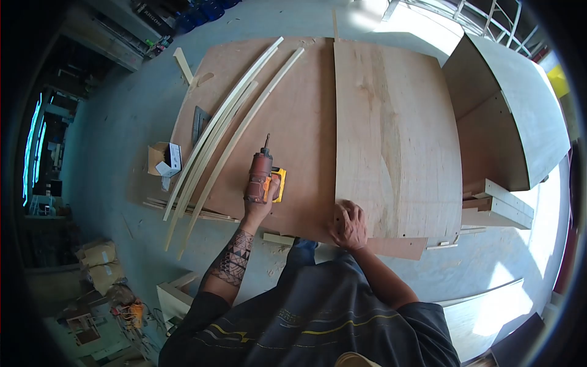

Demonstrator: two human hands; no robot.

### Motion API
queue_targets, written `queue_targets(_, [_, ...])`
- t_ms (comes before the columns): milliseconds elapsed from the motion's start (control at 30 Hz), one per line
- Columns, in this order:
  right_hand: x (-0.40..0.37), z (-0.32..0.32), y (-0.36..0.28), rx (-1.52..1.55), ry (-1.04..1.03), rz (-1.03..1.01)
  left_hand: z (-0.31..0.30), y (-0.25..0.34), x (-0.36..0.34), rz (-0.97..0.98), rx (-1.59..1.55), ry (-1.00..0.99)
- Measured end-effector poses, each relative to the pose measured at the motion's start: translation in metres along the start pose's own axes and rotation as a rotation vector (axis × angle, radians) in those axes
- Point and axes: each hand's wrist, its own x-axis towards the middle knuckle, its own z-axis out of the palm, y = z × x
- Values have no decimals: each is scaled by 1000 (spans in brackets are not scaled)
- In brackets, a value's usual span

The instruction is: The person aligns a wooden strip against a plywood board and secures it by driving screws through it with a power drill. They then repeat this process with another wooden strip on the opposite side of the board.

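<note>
My left hand is wrapped round the handle of a red and yellow cordless drill, whose bit points away from me over a brown plywood sheet. My right hand rests at the near left corner of a lighter plywood panel, its fingers bent over the edge. What those fingers hold, if anything, is hidden. The panel lies on the right part of the brown sheet. Left of the drill, several long thin wood strips lie across the sheet.
An open small cardboard box sits at the sheet's left edge, near a dark flat tool. A large wooden box structure stands to the right, with stacked boards beside it. Cardboard packages lie at lower left.
</note>
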Motion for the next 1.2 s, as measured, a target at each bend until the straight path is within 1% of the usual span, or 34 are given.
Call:
queue_targets(67, [1, 4, -5, -155, 6, 91, 3, -1, 12, 30, -32, 79])
queue_targets(100, [1, 6, -6, -192, 4, 70, 4, -5, 15, 32, -69, 100])
queue_targets(167, [2, 13, -5, -315, -76, 132, 2, -10, 22, 40, -247, 154])
queue_targets(200, [2, 17, -2, -340, -64, 112, -5, -2, 22, -22, -291, 133])
queue_targets(233, [1, 19, 1, -360, -55, 92, -10, -7, 25, -26, -318, 151])
queue_targets(300, [3, 19, -5, -373, -71, 81, -27, -21, 29, 121, -136, -99])
queue_targets(333, [2, 18, -8, -393, -71, 140, -52, -8, 30, 154, -202, -256])
queue_targets(367, [6, 19, -10, -406, -85, 170, -67, -18, 36, 121, -204, -196])
queue_targets(433, [11, 21, -21, -417, -74, 198, -109, -51, 43, 352, -251, -263])
queue_targets(467, [11, 28, -19, -442, -32, 156, -139, -75, 53, 164, -214, -205])
queue_targets(500, [11, 33, -17, -467, 21, 131, -175, -92, 72, 203, -50, 1])
queue_targets(533, [15, 35, -19, -460, 0, 92, -214, -99, 90, 176, -4, 208])
queue_targets(567, [17, 36, -25, -490, 13, 163, -245, -123, 109, 81, -1, 466])
queue_targets(600, [21, 37, -31, -521, 32, 240, -275, -164, 133, 78, 206, 680])
queue_targets(633, [24, 36, -36, -521, 34, 224, -304, -177, 146, -31, 404, 812])
queue_targets(667, [28, 35, -40, -499, 21, 309, -322, -185, 157, -97, 418, 814])
queue_targets(700, [34, 34, -43, -479, 10, 395, -337, -184, 166, -137, 433, 706])
queue_targets(767, [43, 28, -46, -451, 48, 416, -353, -179, 182, 49, 781, 549])
queue_targets(833, [45, 18, -47, -417, -47, 404, -350, -215, 206, -316, 940, 391])
queue_targets(900, [49, 10, -37, -364, -43, 371, -352, -237, 219, -416, 1054, 274])
queue_targets(933, [54, 5, -38, -336, -31, 403, -347, -244, 224, -377, 1022, 388])
queue_targets(967, [59, 1, -37, -308, -20, 434, -348, -256, 233, -440, 986, 375])
queue_targets(1000, [65, -3, -36, -307, 20, 407, -351, -272, 235, -411, 1030, 335])
queue_targets(1033, [71, -5, -31, -306, 49, 367, -356, -279, 239, -478, 1041, 280])
queue_targets(1067, [78, -4, -24, -314, 130, 379, -360, -306, 243, -483, 1011, 371])
queue_targets(1100, [89, -6, -19, -303, 166, 377, -365, -299, 244, -554, 967, 340])
queue_targets(1133, [101, -10, -13, -289, 201, 365, -366, -290, 238, -507, 966, 307])
queue_targets(1200, [129, -11, 2, -264, 244, 333, -365, -296, 237, -511, 926, 366])
